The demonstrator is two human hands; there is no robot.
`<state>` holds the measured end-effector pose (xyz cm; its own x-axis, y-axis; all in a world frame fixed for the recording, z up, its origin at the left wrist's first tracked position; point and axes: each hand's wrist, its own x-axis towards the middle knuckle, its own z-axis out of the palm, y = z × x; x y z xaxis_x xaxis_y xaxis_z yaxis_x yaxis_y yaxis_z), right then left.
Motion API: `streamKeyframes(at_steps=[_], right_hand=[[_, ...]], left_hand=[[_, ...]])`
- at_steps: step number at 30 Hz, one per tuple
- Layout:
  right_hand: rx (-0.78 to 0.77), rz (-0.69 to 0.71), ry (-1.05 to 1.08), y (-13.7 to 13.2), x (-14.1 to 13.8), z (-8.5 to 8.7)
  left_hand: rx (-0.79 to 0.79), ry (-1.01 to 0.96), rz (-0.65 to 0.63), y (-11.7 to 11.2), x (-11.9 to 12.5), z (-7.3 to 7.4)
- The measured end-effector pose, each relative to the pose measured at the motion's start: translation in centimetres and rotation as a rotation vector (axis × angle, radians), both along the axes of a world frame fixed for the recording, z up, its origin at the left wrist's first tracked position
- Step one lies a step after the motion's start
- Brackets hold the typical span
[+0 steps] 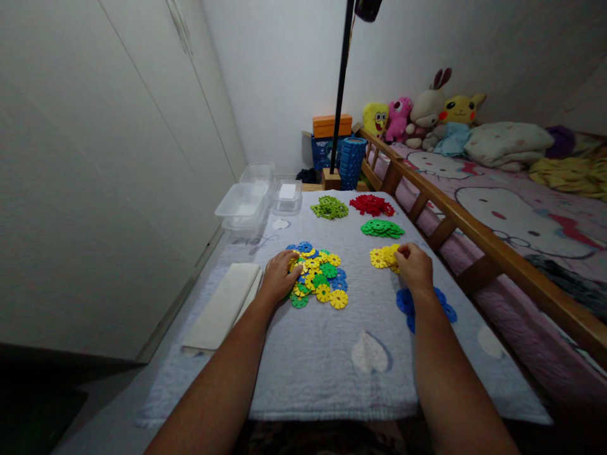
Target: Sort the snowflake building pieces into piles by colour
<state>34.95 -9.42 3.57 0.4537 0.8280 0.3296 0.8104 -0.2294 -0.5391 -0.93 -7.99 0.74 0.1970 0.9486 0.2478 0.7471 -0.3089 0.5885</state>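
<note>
My left hand (281, 273) rests with curled fingers on the left edge of a mixed pile of yellow, green and blue flower-shaped discs (322, 275). My right hand (415, 265) is closed in a pinch at the right side of a small yellow pile (382, 256); what its fingertips hold is hidden. Under my right forearm lies a blue pile (446, 306). Farther back sit a dark green pile (382, 228), a red pile (372, 205) and a light green pile (329, 207). All lie on a pale blue cloth (322, 360).
Clear plastic boxes (246, 205) stand at the cloth's far left, and a folded white towel (222, 306) lies at its left edge. A wooden bed rail (478, 243) runs along the right, with plush toys (422, 114) behind. A black pole (342, 82) rises at the back.
</note>
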Motion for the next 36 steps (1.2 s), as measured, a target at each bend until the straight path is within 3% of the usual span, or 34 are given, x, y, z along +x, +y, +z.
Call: streamKeyframes(at_steps=[9, 19, 29, 36], right_hand=[[-0.185, -0.037, -0.194, 0.0, -0.6, -0.3], [-0.182, 0.231, -0.252, 0.1, -1.6, -1.2], [-0.150, 0.229, -0.284, 0.6, -2.2, -1.8], [-0.058, 0.124, -0.218, 0.2, -0.1, -1.5]], left_hand=[[-0.006, 0.001, -0.001, 0.2, -0.1, -0.3], [-0.007, -0.004, 0.001, 0.1, 0.0, 0.0], [0.004, -0.011, -0.009, 0.2, -0.2, -0.3], [0.002, -0.004, -0.009, 0.3, -0.2, -0.4]])
